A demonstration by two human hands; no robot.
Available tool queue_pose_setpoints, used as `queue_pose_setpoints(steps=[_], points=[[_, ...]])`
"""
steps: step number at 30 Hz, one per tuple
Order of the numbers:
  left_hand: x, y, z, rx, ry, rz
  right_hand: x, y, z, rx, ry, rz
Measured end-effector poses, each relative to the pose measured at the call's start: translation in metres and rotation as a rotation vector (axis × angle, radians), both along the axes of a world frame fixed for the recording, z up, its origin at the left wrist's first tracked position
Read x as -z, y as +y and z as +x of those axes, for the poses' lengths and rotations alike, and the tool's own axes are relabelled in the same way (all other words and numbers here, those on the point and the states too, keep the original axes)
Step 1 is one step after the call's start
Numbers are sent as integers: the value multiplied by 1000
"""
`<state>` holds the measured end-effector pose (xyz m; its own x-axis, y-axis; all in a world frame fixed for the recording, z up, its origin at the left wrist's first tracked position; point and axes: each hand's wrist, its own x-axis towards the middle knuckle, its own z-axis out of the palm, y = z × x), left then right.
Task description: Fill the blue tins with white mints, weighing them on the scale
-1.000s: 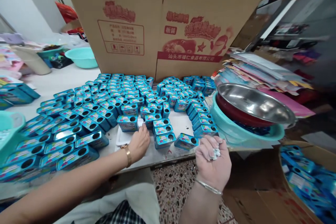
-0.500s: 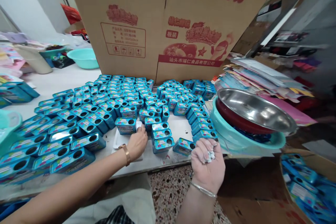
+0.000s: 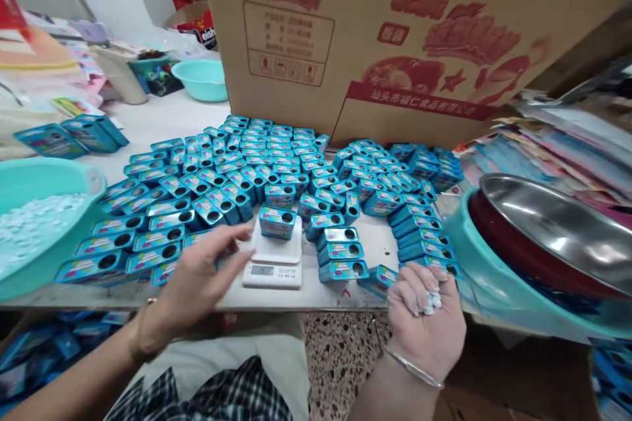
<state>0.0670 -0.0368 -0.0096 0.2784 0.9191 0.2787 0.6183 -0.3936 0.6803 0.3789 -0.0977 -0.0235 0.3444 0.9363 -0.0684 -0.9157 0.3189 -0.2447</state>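
Head view: blue tin (image 3: 277, 223) on white scale (image 3: 279, 254), frame centre, long axis left-right. Left hand (image 3: 202, 283) nearer, tin just to its upper right; thumb and fingers spread, nothing between. Right hand (image 3: 425, 329), lower right, curled around white pieces (image 3: 432, 303).

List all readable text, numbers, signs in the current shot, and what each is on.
"汕头市福仁食品有限公司": red band on the cardboard box
"板装": red badge, same box
"eish", partial: red-and-black pack, back left
Scale display: starts "14", rest unclear
Box titles and framed panel text: too blurred; four icons, detail unclear
Blue container labels: too small
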Motion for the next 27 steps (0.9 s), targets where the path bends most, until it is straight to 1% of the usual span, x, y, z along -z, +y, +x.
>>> queue_pose_setpoints(steps=[2, 4, 7, 11, 14, 18, 22, 24, 27], points=[[-5, 11, -25, -155, -38, -5, -4, 10, -12, -43, -4, -7], [-6, 16, -41, -227, -59, -21, -8, 21, -26, -87, -8, -16], [-2, 16, -51, -235, -47, -35, -13, 39, -46, -141, -3, -30], [0, 18, -53, -199, -30, -5, -15, 63, -69, -180, -21, -71], [-2, 24, -43, -164, -39, -8, -14, 83, -86, -164, -80, -129], [0, 39, -11, -35, -59, 39, -15, 111, -113, -76, -211, -189], [14, 63, 27, 69, -5, 106, -17, 137, -139, 13, -337, -238], [22, 74, 39, 95, -5, 77, -15, 145, -148, 60, -395, -275], [32, 85, 47, 119, -79, -4, -11, 152, -155, 96, -460, -306]])
